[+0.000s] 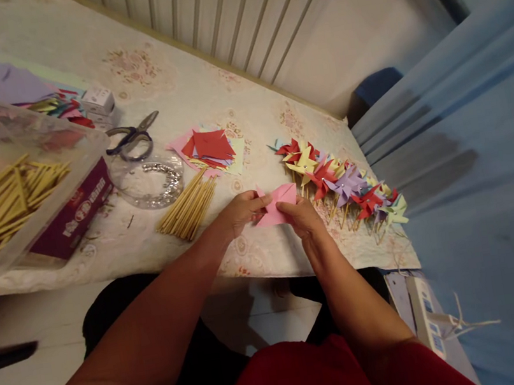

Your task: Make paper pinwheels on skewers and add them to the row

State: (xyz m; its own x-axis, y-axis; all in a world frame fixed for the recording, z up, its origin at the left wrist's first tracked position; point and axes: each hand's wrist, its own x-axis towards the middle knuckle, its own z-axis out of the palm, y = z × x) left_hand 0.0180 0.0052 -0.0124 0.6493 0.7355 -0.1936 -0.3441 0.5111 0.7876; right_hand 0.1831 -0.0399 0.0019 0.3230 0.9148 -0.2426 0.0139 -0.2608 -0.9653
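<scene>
The left hand [240, 211] pinches the left edge of the pink paper [279, 210], fingers closed on it; the right hand [302, 218] grips its lower right corner. The paper sits between both hands, just above the worktop [257, 257], with sticks [189, 210] to its left and pinwheels [342, 183] to its right.

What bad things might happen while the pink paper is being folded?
The pink paper, pinched between the left hand and right hand, could tear or crease crooked. An elbow might knock the loose sticks near the table edge. The finished pinwheels beside the right hand could get squashed.
</scene>
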